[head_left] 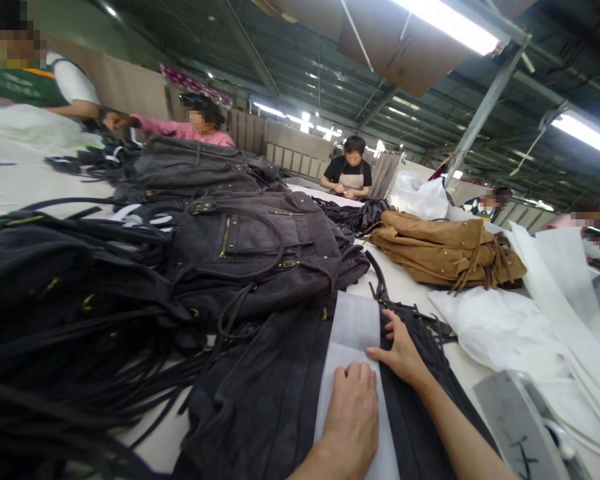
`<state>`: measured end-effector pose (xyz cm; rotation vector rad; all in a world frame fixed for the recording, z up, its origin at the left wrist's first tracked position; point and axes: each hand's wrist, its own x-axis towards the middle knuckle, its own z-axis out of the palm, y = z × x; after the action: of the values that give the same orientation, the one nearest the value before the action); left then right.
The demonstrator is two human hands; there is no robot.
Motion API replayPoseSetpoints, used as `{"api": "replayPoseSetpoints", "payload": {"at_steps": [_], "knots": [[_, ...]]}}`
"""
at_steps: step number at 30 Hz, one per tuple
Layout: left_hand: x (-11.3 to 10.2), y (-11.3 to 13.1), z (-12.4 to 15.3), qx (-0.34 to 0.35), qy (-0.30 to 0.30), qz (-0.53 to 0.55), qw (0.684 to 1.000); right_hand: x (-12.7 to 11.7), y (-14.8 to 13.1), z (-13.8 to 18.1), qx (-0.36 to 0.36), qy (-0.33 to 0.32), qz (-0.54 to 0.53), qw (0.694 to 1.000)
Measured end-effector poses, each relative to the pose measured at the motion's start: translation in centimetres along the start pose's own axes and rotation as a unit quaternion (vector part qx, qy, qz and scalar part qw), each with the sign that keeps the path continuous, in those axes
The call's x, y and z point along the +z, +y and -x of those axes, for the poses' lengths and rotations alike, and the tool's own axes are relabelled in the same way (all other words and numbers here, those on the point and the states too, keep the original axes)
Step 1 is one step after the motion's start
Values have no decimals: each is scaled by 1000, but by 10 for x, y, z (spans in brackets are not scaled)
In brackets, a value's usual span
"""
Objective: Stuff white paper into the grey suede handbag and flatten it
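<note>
Flat under both hands' grip lies the white paper strip.

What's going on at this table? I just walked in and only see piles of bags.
A person presses both hands flat on a white sheet laid over a dark suede bag: left hand on the sheet, right hand at its edge. More dark bags and a tan bag lie on the table. Other people work at the far end.
</note>
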<state>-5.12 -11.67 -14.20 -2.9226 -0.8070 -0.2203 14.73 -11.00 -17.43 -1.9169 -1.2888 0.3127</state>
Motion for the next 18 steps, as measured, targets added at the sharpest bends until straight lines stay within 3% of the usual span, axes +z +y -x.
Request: {"api": "replayPoseSetpoints", "payload": {"at_steps": [5,12,18], "knots": [[-7,-2,-2,-8,-8,15,1000,0,-1,-4,16,-7,-4,1000],[0,-1,-3,-19,-3,22,1000,4,-4,-1,-18,-8,25,1000],[-2,-6,-8,-28,-18,69,997,0,-22,-9,35,-4,7,999]]}}
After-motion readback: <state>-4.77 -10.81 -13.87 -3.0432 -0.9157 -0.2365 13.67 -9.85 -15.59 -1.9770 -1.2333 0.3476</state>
